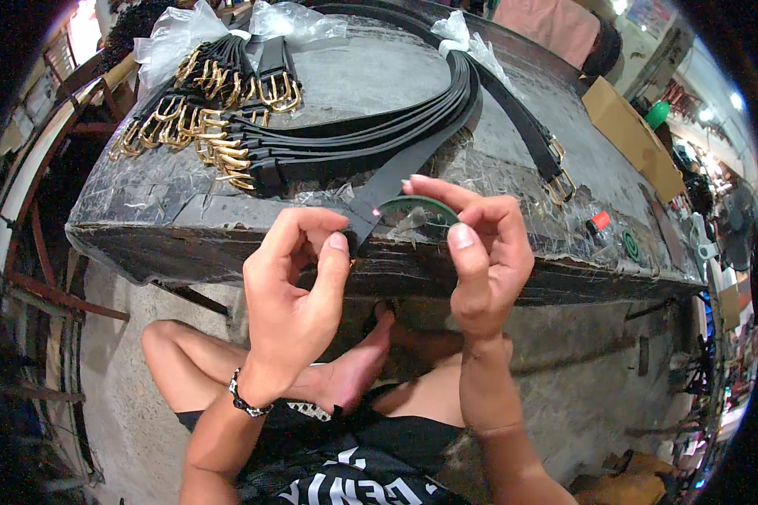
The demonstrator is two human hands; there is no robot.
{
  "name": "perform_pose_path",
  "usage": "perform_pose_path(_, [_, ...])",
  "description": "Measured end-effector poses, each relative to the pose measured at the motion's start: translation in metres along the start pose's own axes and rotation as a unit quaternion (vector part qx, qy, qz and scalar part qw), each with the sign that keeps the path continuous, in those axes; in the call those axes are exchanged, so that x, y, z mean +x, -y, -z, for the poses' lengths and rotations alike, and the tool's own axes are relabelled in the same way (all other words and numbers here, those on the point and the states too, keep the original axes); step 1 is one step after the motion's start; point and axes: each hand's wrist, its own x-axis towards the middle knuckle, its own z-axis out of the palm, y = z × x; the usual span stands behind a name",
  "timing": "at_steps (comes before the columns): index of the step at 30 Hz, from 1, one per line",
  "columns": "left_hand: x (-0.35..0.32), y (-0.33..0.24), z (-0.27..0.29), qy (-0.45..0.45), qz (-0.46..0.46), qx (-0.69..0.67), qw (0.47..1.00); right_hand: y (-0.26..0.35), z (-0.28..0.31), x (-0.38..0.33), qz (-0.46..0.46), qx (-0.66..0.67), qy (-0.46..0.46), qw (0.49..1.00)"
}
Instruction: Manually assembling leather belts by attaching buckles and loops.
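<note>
My left hand (295,269) pinches the end of a black belt strap (383,189) at the front edge of the dark worktable. That strap runs back toward a bundle of black belts (354,135) with gold-coloured buckles. Between thumb and fingers, my right hand (488,248) holds a narrow green strip (419,202), bowed in an arc. The strip's left end comes close to the strap; whether they touch I cannot tell. A small bright spot shows on the strap near that end.
More belts with gold buckles (215,80) lie at the far left, beside clear plastic wrapping (185,38). A loose belt with a gold buckle (558,187) points right. Farther right are a red-orange cylinder (598,221), a green coil (631,245) and a cardboard box (632,139).
</note>
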Motion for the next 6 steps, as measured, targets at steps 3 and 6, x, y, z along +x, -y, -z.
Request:
perform_pose_path(3, [-0.0061,0.0038,-0.0021,-0.010,-0.025,-0.023,0.999,0.0007,-0.0059,-0.0066,-0.033,-0.003,0.010,0.999])
perform_pose_path(6, [-0.0104,0.0018,0.0003,-0.002,-0.021,-0.012,1.000,0.0012,-0.0063,-0.0097,-0.051,-0.034,0.007,0.998])
